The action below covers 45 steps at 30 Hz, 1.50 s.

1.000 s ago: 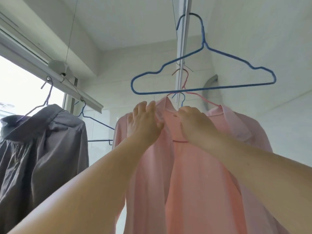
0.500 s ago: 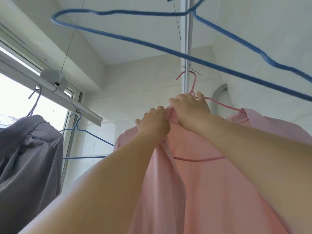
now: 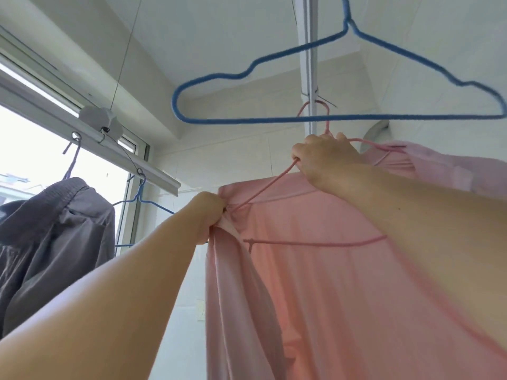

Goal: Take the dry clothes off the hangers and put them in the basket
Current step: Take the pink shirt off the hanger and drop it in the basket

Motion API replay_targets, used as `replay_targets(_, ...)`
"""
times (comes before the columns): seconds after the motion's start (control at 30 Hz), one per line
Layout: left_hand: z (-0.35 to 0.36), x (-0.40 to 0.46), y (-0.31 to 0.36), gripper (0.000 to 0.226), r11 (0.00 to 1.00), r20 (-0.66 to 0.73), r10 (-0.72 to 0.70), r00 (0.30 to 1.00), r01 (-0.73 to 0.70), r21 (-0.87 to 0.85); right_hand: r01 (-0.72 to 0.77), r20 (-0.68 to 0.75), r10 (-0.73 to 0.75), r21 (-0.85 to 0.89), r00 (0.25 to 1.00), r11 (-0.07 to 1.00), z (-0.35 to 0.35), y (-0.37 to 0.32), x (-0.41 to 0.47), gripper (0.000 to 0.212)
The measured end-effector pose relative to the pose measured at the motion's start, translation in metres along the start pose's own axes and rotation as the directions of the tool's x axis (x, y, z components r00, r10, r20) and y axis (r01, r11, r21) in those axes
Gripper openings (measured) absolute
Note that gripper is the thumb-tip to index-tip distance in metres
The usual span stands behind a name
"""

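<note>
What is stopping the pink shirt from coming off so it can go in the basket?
The pink hanger is still inside the pink shirt; its right shoulder remains threaded at the collar. The left hand grips the shirt's edge, the right hand holds the hanger. The basket is out of view, so that path cannot be judged.

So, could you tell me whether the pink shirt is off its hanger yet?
Half off: the pink shirt has left the hanger's left arm bare.

Empty hanger (image 3: 340,116) above shirt (image 3: 343,270); jacket (image 3: 52,237) hangs left.
</note>
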<state>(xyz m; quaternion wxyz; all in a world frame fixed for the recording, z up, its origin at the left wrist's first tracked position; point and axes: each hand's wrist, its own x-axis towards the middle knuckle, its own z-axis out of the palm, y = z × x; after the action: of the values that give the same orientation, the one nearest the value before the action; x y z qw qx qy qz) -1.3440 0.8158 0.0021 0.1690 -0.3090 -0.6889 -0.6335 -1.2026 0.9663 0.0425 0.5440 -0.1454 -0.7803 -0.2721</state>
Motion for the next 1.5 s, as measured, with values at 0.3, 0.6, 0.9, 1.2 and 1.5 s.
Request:
replay_targets(0.3,-0.010,-0.025,-0.042,0.017,0.924,0.102,-0.216,0.971,0.237,-0.301,-0.086,0.032,0.086,-0.011,0.996,0.996,0.003,-0.002,-0.011,0.044)
replay_targets(0.6,0.008,-0.065,-0.053,0.021,0.933,0.112,-0.213,0.971,0.236,-0.271,-0.139,0.075,0.127,0.171,0.989,0.975,-0.025,-0.023,-0.022,0.066)
replay_targets(0.9,0.014,-0.110,-0.045,0.022,0.992,0.116,-0.111,0.987,0.117,-0.051,-0.152,0.023,0.159,0.448,0.987,0.881,-0.021,-0.058,-0.117,0.044)
replay_targets(1.2,0.023,-0.206,-0.087,0.031,0.965,0.381,-0.101,0.919,-0.004,0.264,-0.377,0.371,0.148,0.683,0.917,0.625,-0.015,-0.103,-0.266,0.043)
replay_targets(1.5,-0.002,-0.279,-0.133,0.030,0.929,0.339,-0.133,0.931,-0.003,0.371,-0.719,0.812,-0.125,0.567,0.570,0.402,-0.009,-0.165,-0.372,0.010)
